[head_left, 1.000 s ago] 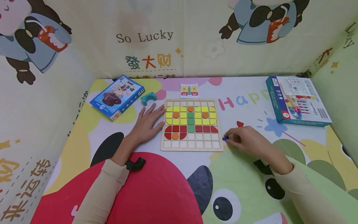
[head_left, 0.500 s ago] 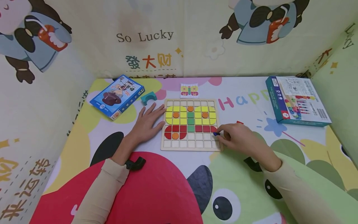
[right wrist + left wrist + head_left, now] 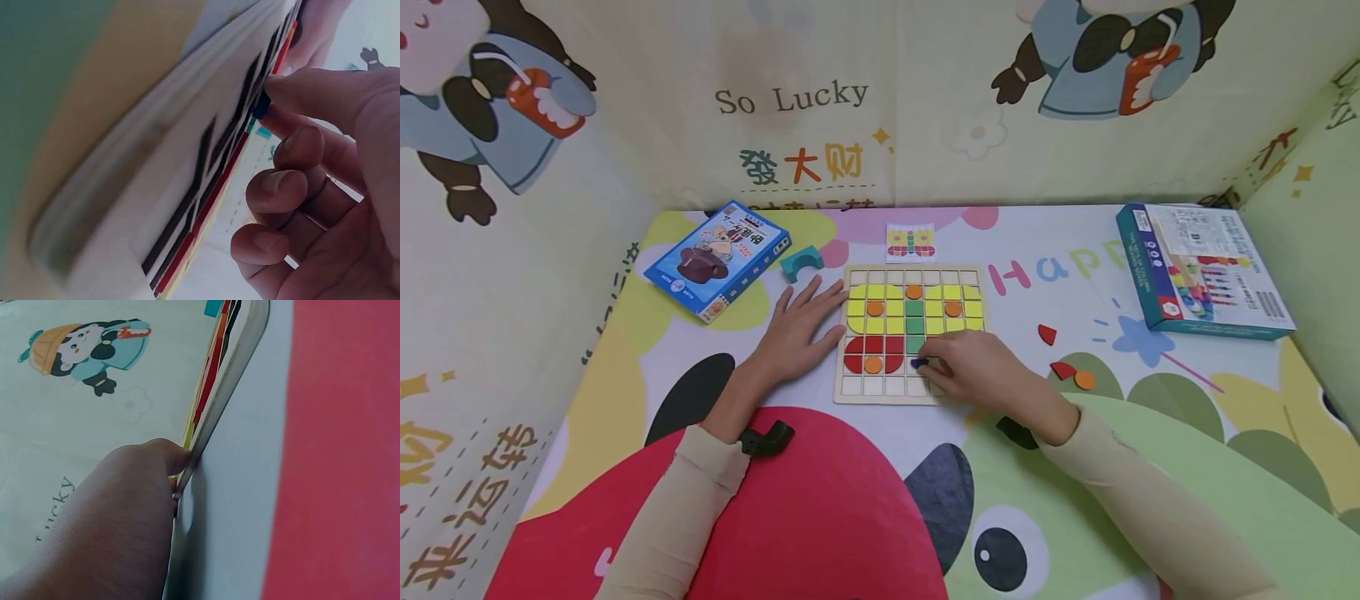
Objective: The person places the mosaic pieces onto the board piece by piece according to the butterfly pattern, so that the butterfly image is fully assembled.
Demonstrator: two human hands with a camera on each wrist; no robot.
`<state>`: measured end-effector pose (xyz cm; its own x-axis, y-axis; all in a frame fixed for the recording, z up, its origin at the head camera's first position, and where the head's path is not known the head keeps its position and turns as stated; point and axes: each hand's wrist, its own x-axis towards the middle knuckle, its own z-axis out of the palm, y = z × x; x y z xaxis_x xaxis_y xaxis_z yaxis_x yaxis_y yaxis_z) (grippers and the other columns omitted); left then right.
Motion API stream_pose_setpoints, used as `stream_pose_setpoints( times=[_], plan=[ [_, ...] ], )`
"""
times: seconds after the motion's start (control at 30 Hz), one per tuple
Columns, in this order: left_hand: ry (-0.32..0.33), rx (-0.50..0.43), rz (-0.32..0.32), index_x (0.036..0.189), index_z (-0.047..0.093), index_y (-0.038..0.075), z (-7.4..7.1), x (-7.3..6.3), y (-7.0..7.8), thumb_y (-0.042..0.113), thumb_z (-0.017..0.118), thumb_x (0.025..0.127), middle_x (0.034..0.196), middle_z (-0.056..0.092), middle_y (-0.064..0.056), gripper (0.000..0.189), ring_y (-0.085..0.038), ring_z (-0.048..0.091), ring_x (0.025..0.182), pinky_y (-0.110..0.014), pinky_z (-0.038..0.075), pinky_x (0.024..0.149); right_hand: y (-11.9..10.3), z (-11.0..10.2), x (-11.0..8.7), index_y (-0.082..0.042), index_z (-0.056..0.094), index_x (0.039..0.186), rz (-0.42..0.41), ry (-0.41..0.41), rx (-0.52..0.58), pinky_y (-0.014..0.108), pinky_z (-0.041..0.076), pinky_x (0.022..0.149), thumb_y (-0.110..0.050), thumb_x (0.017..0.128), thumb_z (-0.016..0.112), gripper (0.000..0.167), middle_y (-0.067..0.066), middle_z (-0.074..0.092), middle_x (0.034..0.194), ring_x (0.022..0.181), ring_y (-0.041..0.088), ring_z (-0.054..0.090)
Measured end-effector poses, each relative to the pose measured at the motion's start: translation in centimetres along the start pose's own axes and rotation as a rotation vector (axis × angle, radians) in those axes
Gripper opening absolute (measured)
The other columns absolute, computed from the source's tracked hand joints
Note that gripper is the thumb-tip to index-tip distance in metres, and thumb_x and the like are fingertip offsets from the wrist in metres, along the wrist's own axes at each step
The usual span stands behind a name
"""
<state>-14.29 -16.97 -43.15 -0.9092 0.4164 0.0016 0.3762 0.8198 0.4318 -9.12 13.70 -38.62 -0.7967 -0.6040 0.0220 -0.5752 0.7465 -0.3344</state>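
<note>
A wooden grid board (image 3: 871, 388) carries yellow, red, green and orange pieces in a butterfly-like pattern. My right hand (image 3: 981, 371) pinches a small dark blue piece (image 3: 918, 363) between thumb and index finger, over the cell just below the green column; in the right wrist view the blue piece (image 3: 262, 106) is at the board's surface, the other fingers curled. My left hand (image 3: 797, 337) lies flat with spread fingers, touching the board's left edge; the left wrist view shows its thumb (image 3: 169, 456) against that edge. The right hand hides part of the board's lower right.
Behind the board lies a pattern card (image 3: 911, 243). Two red quarter pieces (image 3: 1047, 334) and an orange disc (image 3: 1084, 380) lie to its right. A blue box (image 3: 718, 260) and a teal arch block (image 3: 801, 263) are at back left, a larger box (image 3: 1206, 271) at back right.
My right hand has moved left with the blue piece, from beside the board's right edge to its middle column. The loose red pieces and orange disc are now uncovered. My left hand stays put.
</note>
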Motion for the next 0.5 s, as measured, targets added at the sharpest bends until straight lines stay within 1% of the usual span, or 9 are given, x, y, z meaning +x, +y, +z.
stream_pose_setpoints(
  times=[0.07,0.13,0.23,0.37,0.5],
  plan=[
    [0.001,0.001,0.001,0.167,0.036,0.027,-0.01,-0.02,0.02,0.051,0.055,0.103,0.177,0.028,0.004,0.070,-0.029,0.007,0.170,-0.065,0.000,0.134,-0.04,0.09,0.15,-0.016,0.079,0.111,0.016,-0.015,0.000,0.024,0.052,0.064,-0.032,0.092,0.083,0.026,-0.004,0.077,0.084,0.070,0.009,0.061],
    [0.001,0.002,0.001,0.167,0.036,0.027,0.01,-0.02,-0.01,0.051,0.055,0.103,0.177,0.028,0.004,0.071,-0.029,0.007,0.170,-0.066,0.000,0.134,-0.04,0.12,0.31,-0.015,0.077,0.115,0.037,-0.027,0.004,0.024,0.049,0.062,-0.033,0.092,0.083,0.030,-0.005,0.072,0.077,0.068,0.009,0.058],
    [0.001,0.001,0.002,0.167,0.035,0.027,0.02,0.01,-0.04,0.051,0.056,0.103,0.177,0.028,0.003,0.071,-0.029,0.007,0.170,-0.067,0.000,0.134,-0.02,0.11,0.54,-0.013,0.071,0.125,0.079,-0.036,0.011,0.023,0.045,0.058,-0.034,0.092,0.083,0.041,-0.006,0.063,0.069,0.062,0.009,0.054],
    [0.006,-0.001,0.005,0.167,0.035,0.028,0.08,0.05,-0.12,0.051,0.056,0.103,0.177,0.028,0.004,0.071,-0.029,0.007,0.170,-0.067,0.001,0.134,0.10,0.09,0.82,-0.010,0.062,0.137,0.131,-0.043,0.026,0.024,0.043,0.054,-0.036,0.094,0.081,0.054,-0.005,0.061,0.070,0.057,0.009,0.051],
    [0.010,0.000,0.010,0.167,0.036,0.029,0.24,0.10,-0.29,0.052,0.056,0.103,0.177,0.029,0.005,0.071,-0.028,0.007,0.170,-0.066,0.001,0.134,0.27,0.13,1.01,-0.009,0.057,0.142,0.181,-0.055,0.042,0.025,0.045,0.055,-0.038,0.094,0.080,0.060,-0.003,0.062,0.071,0.060,0.011,0.054]
  ],
)
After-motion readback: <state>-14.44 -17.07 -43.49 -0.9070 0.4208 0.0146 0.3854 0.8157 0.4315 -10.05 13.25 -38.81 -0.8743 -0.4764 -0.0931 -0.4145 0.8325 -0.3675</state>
